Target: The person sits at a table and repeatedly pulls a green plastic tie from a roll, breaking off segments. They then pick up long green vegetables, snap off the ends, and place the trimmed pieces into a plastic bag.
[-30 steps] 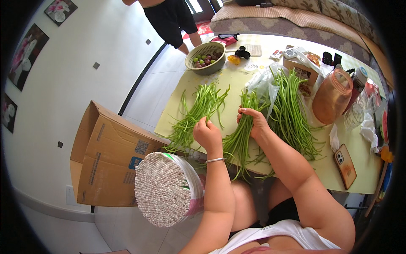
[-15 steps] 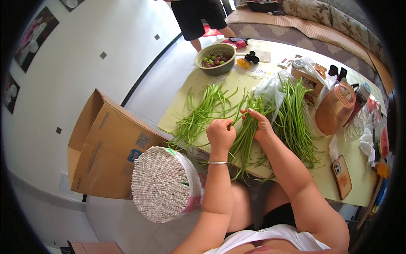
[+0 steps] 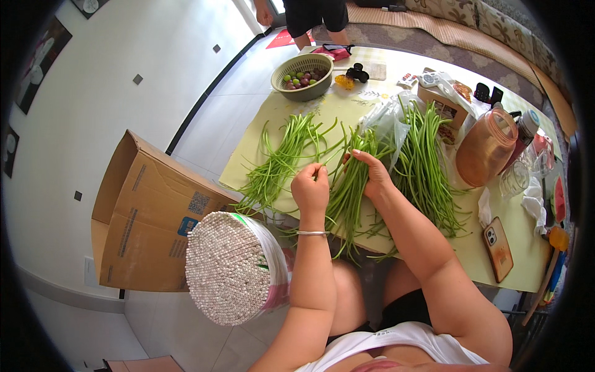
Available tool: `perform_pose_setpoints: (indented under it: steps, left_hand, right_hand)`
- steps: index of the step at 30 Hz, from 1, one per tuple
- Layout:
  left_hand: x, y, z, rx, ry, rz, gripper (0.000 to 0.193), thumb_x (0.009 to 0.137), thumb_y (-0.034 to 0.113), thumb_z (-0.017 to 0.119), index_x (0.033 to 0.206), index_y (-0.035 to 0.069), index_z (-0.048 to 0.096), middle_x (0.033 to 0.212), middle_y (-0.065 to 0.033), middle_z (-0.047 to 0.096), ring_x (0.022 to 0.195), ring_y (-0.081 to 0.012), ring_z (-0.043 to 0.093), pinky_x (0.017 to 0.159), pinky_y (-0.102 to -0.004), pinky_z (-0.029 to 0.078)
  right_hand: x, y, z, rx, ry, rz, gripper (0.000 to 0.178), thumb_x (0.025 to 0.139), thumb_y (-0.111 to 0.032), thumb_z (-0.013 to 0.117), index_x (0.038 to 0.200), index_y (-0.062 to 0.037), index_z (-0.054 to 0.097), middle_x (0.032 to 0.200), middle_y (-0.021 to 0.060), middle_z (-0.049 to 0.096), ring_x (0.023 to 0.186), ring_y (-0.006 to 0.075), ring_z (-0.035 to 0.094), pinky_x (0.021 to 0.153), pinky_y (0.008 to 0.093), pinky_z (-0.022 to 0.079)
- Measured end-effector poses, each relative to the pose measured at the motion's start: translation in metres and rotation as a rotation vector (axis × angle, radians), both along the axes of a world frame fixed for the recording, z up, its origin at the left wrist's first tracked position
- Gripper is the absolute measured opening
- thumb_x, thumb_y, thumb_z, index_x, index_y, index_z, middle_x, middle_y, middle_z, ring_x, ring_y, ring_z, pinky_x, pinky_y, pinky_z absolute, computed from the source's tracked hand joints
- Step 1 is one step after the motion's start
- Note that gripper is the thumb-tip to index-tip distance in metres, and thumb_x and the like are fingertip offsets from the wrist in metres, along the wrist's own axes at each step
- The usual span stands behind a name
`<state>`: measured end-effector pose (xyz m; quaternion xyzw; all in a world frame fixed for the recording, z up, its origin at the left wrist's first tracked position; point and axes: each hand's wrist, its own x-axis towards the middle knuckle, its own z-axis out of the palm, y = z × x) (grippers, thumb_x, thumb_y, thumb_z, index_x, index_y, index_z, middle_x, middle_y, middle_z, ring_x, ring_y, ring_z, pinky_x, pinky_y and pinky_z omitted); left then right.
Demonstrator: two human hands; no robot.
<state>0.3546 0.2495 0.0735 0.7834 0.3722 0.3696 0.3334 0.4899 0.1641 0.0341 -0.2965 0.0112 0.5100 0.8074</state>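
Three heaps of long, thin green stems lie on the table: a left heap (image 3: pixel 282 158), a middle bunch (image 3: pixel 352 192) and a thicker right heap (image 3: pixel 427 170). My left hand (image 3: pixel 310 193) is closed between the left heap and the middle bunch, thumb and finger pinched at a thin green stem; the pinch partly hides it. Curled round the upper part of the middle bunch, my right hand (image 3: pixel 374 173) holds it with the thumb on top. A crumpled clear plastic bag (image 3: pixel 387 127) lies between the middle bunch and the right heap.
Grapes sit in a colander (image 3: pixel 302 93) at the far left. An amber jug (image 3: pixel 486 149), a glass (image 3: pixel 514 180) and a phone (image 3: pixel 498 250) are on the right. Beside the table stand a cardboard box (image 3: pixel 158 217) and a round bundle of pale sticks (image 3: pixel 228 270). A person (image 3: pixel 316 18) stands beyond.
My left hand has drawn slightly back from the middle bunch, leaving a wider gap to my right hand. The view has shifted a little, and the person beyond the table has moved.
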Motion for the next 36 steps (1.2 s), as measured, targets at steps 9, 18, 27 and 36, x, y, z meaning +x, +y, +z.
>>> perform_pose_setpoints:
  steps: [9, 18, 27, 36]
  left_hand:
    - [0.023, 0.002, -0.031, 0.255, 0.242, -0.104, 0.013, 0.077, 0.016, 0.071, 0.085, 0.007, 0.066, 0.089, -0.0073, 0.066, 0.090, -0.0349, 0.059, 0.083, -0.0444, 0.040]
    - [0.028, 0.002, -0.033, 0.430, 0.495, 0.030, 0.015, 0.065, 0.019, 0.078, 0.073, 0.011, 0.068, 0.086, -0.0043, 0.067, 0.104, -0.0273, 0.053, 0.083, -0.0468, 0.038]
    - [0.008, 0.007, -0.015, 0.245, 0.138, 0.138, 0.015, 0.071, 0.016, 0.072, 0.077, 0.003, 0.067, 0.073, -0.0103, 0.068, 0.072, -0.0251, 0.064, 0.069, -0.0394, 0.049]
    - [-0.002, 0.002, -0.005, -0.141, 0.212, -0.121, 0.016, 0.073, 0.008, 0.072, 0.082, -0.005, 0.068, 0.069, -0.0090, 0.067, 0.062, -0.0134, 0.061, 0.059, -0.0282, 0.049]
  right_hand:
    - [-0.004, -0.001, 0.007, 0.025, 0.091, 0.024, 0.023, 0.081, -0.017, 0.068, 0.098, -0.0016, 0.062, 0.089, 0.0103, 0.066, 0.078, 0.0210, 0.064, 0.073, 0.0367, 0.053]
    - [0.000, -0.001, -0.005, 0.069, 0.048, 0.065, 0.019, 0.082, -0.013, 0.067, 0.095, -0.0011, 0.062, 0.087, 0.0111, 0.065, 0.080, 0.0226, 0.064, 0.073, 0.0378, 0.053]
    - [0.000, 0.001, -0.006, 0.056, 0.058, -0.019, 0.020, 0.081, -0.011, 0.067, 0.097, -0.0005, 0.061, 0.091, 0.0123, 0.066, 0.081, 0.0220, 0.065, 0.073, 0.0365, 0.054]
    - [-0.003, -0.002, 0.000, 0.122, 0.076, 0.040, 0.031, 0.082, -0.014, 0.066, 0.107, 0.0038, 0.061, 0.101, 0.0154, 0.066, 0.090, 0.0250, 0.064, 0.081, 0.0413, 0.053]
